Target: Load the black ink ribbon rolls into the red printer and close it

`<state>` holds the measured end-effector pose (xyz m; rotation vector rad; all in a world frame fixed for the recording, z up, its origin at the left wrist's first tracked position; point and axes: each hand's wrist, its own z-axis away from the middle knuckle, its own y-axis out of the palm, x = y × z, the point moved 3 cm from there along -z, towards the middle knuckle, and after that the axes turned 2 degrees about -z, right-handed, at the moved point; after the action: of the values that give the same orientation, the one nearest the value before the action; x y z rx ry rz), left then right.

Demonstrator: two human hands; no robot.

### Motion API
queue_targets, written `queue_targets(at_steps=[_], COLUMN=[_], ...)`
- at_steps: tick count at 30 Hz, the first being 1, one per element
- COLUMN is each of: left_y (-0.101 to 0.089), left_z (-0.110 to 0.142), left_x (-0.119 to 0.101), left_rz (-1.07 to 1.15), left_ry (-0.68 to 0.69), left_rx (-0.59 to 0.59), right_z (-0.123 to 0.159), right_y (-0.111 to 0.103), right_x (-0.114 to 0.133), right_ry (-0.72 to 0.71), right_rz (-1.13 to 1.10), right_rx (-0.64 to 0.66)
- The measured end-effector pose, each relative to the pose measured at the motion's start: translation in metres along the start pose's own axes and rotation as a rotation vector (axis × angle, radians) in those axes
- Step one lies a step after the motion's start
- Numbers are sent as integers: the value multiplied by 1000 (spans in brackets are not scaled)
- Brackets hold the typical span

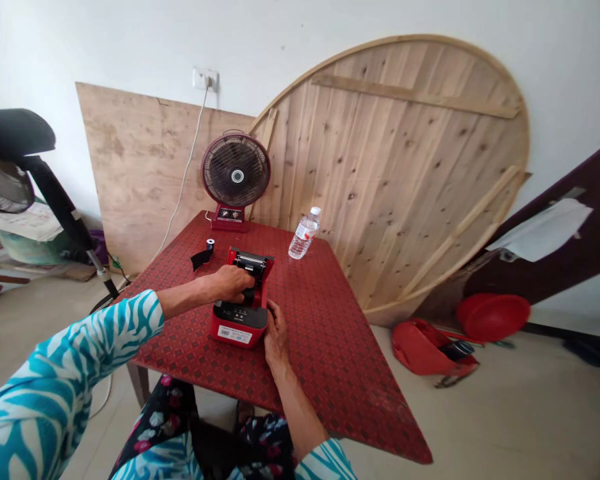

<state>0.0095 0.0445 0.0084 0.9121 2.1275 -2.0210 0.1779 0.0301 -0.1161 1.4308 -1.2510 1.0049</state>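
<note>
A small red and black printer point(240, 320) with its lid raised sits on the red patterned table point(330, 347). My left hand point(234, 282) reaches into its open top, fingers curled down inside the compartment; what they hold, if anything, is hidden. Against the printer's right side my right hand point(276, 333) lies with its fingers stretched out flat. A black ribbon roll point(203, 256) with a loose strip lies just behind the printer to the left.
A red table fan point(235, 179) stands at the table's back edge, its cord running to a wall socket point(205, 79). A clear water bottle point(305, 233) stands to its right. A round wooden tabletop point(405, 167) leans on the wall. A red bag point(423, 347) and basin point(493, 316) lie on the floor.
</note>
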Motion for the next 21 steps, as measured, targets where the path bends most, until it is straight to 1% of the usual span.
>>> queue_targets(at_steps=[2,4,6,7,8,9,11,12,14,16,18,21], left_y=[-16,-40,-71,-85,-99,-111,-127,-130,-126,-110,-85,-42], left_z=[15,31,47,54,59,64,69,71,73,75,78,81], left_x=[-6,-6,3,11,21,34,63,78,103,122,133,139], left_rz=[14,39,106,109,100,93,110,146,291,462,551,593], left_ry=[24,41,62,57,22,-47,-188,-244,-298,-294,-280,-278], left_rx=[-15,-64,-194,-243,-308,-364,-462,-499,-540,-529,-477,-407], right_z=[1,2,3,3,3,3,3,3,2,2,2,2], right_y=[-1,-1,-2,-2,-2,-2,-2,-3,-4,-5,-6,-7], right_x=[1,1,2,2,2,2,1,1,0,-1,-1,-1], right_ry=[1,9,18,21,23,25,32,36,39,41,44,40], right_rz=[2,8,12,10,8,3,-7,-8,-1,6,11,27], right_rx=[3,6,11,11,13,15,10,6,-2,-6,-5,-1])
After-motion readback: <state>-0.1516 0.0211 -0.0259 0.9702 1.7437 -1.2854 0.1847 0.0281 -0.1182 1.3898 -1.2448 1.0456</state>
